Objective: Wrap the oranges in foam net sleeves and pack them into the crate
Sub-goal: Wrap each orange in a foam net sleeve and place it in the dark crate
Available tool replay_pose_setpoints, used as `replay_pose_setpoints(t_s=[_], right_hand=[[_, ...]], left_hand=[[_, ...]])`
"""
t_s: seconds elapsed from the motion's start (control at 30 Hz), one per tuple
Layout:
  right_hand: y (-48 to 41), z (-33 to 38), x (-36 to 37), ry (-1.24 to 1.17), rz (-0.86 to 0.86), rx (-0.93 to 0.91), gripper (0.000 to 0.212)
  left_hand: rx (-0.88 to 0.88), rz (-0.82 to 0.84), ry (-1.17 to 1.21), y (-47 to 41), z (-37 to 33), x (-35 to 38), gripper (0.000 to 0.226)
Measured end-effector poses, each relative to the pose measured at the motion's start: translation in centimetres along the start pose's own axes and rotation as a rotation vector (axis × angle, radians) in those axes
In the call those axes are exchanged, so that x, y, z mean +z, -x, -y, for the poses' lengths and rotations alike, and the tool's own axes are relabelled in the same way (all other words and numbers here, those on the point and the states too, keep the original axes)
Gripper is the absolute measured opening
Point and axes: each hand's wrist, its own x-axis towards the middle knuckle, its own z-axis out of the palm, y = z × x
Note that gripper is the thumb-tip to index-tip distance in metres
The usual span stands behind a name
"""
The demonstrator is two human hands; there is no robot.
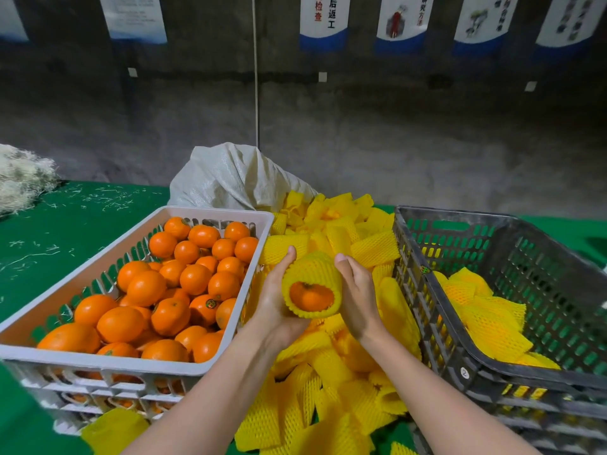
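Between my two hands, above the pile, is an orange (311, 297) inside a yellow foam net sleeve (313, 272); the fruit shows through the sleeve's open end facing me. My left hand (275, 302) cups the sleeve from the left and below, thumb on top. My right hand (356, 292) presses its right side, thumb up. A white crate (210, 214) at left is full of bare oranges (184, 284). A dark grey crate (437, 292) at right holds several wrapped oranges (486, 313).
A heap of loose yellow foam sleeves (331, 372) fills the gap between the crates on the green table (65, 218). A white woven sack (236, 178) lies behind it. Pale shredded fibre (23, 178) sits far left. More crates are stacked under both.
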Motion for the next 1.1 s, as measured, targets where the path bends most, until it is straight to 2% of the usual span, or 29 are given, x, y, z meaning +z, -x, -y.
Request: replay_pose_setpoints(t_s=[0.1,0.17,0.23,0.3,0.37,0.5,0.6,0.67,0.77,0.83,1.0,1.1], right_hand=[[0.3,-0.2,-0.4,0.029,0.040,-0.017,0.033],[0.3,-0.2,-1.2,0.071,0.113,-0.012,0.046],[0.5,-0.2,-2.4,0.113,0.258,-0.065,0.048],[0.9,-0.2,-3.2,0.181,0.412,-0.136,0.078],[1.3,0.0,-3.3,0.243,0.478,-0.233,0.090],[1.5,0.6,-3.4,0.234,0.323,-0.280,0.073],[1.7,0.9,-4.0,0.212,0.204,-0.241,0.062],[1.6,0.9,-4.4,0.133,0.154,-0.199,0.060],[1.1,1.1,-6.0,0.042,0.095,-0.115,0.051],[0.4,1.3,-7.8,-0.031,0.044,-0.061,0.042],[-1.8,1.3,-14.2,-0.127,-0.245,0.105,0.034],[-3.5,1.4,-19.7,-0.026,-0.366,0.079,0.032]], left_hand=[[0.005,-0.043,-0.045,0.0,-0.2,0.5,0.045],[0.053,-0.063,-0.113,-0.1,-0.3,0.6,0.044],[0.118,-0.104,-0.172,-0.2,-0.5,0.4,0.043],[0.131,-0.149,-0.195,-0.4,-0.5,0.3,0.043],[0.046,-0.137,-0.177,-0.4,-0.2,0.5,0.051],[-0.164,-0.075,-0.212,-0.4,0.8,1.1,0.066],[-0.144,-0.031,-0.284,-0.9,1.5,1.4,0.071],[-0.074,-0.046,-0.270,-1.4,2.4,2.1,0.067],[0.084,-0.243,-0.310,-2.3,4.0,3.4,0.048],[0.146,-0.300,-0.393,-2.7,5.2,4.6,0.042],[0.357,-0.171,-0.653,-4.6,9.9,9.3,0.024],[0.552,-0.030,-1.011,-6.0,12.9,12.5,0.016]])
